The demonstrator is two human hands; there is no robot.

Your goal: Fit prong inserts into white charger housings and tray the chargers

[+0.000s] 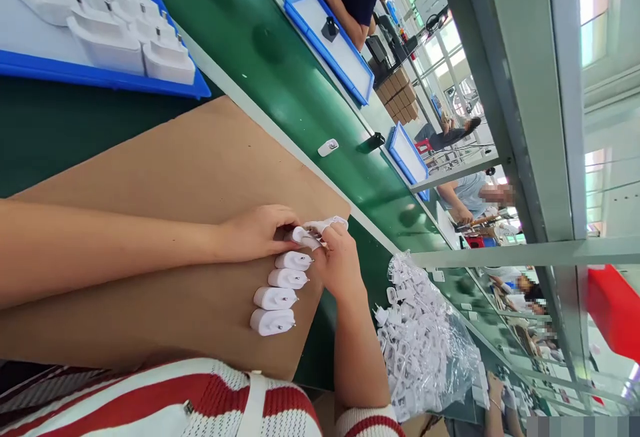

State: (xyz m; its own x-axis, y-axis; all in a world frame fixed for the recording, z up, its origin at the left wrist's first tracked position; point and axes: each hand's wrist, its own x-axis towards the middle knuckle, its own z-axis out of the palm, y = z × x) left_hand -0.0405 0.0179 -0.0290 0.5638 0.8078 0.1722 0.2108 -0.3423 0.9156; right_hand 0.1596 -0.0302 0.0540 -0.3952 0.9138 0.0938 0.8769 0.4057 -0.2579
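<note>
My left hand [255, 234] is closed at the fingertips on a white plastic housing [306, 238], above the brown board. My right hand [343, 260] meets it from the other side, its fingers closed round a thin white plastic part [336, 222] that touches or nearly touches the housing. My fingers partly hide both pieces. Just below my hands, several rounded white plastic housings [275, 298] stand in a row, each with a small metal pin pointing right. The brown cardboard sheet [200, 164] lies under them.
A blue-rimmed tray [100, 80] of white housings is at upper left. A clear bag of small white parts [425, 344] lies right of my right forearm. A green conveyor belt [280, 84] runs past, carrying a white piece [328, 148]. Co-workers sit beyond it.
</note>
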